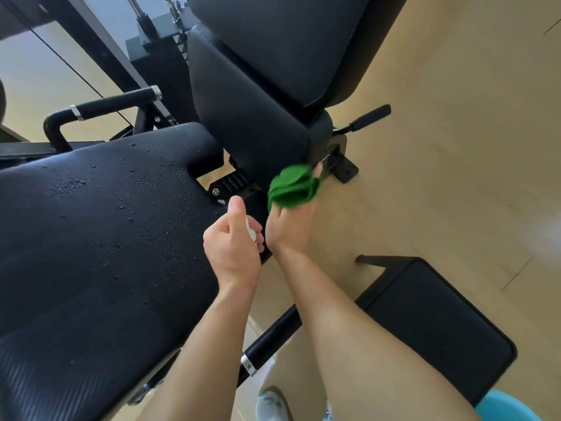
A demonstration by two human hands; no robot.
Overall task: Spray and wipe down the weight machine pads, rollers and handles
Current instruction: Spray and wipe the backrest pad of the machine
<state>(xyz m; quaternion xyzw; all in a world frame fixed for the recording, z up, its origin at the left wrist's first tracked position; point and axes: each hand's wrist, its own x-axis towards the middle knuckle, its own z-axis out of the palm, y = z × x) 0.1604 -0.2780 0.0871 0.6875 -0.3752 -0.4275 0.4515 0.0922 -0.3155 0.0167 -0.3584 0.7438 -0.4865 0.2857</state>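
My left hand (pixel 232 244) sat at the centre of the frame, fingers curled tight around a small white spray bottle (pixel 252 233), of which only a sliver showed between my knuckles; my thumb stood up over its top. No label or writing on the bottle could be made out. Just to the right of it, my right hand (pixel 290 226) was closed on a bunched green cloth (pixel 293 186), the fabric spilling out past my fingers, blurred.

The seat pad (pixel 106 226) of the weight machine filled the left half of the frame, black and textured, with droplets beaded across its upper and middle surface. The cloth was off the pad's right edge, near the lower corner of the back pad (pixel 258 95), which rose toward the upper middle of the frame; I could not tell whether it touched it.

A black foam-gripped handle (pixel 112 106) with silver collars lay in the upper left, and a shorter lever handle (pixel 368 117) stuck out to the right of the back pad. A second black pad (pixel 437 323) sat in the lower right over the pale wood floor (pixel 455 177), with the rim of a light blue bucket (pixel 510 408) at the bottom right corner. I could read no brand or lettering anywhere on the machine.
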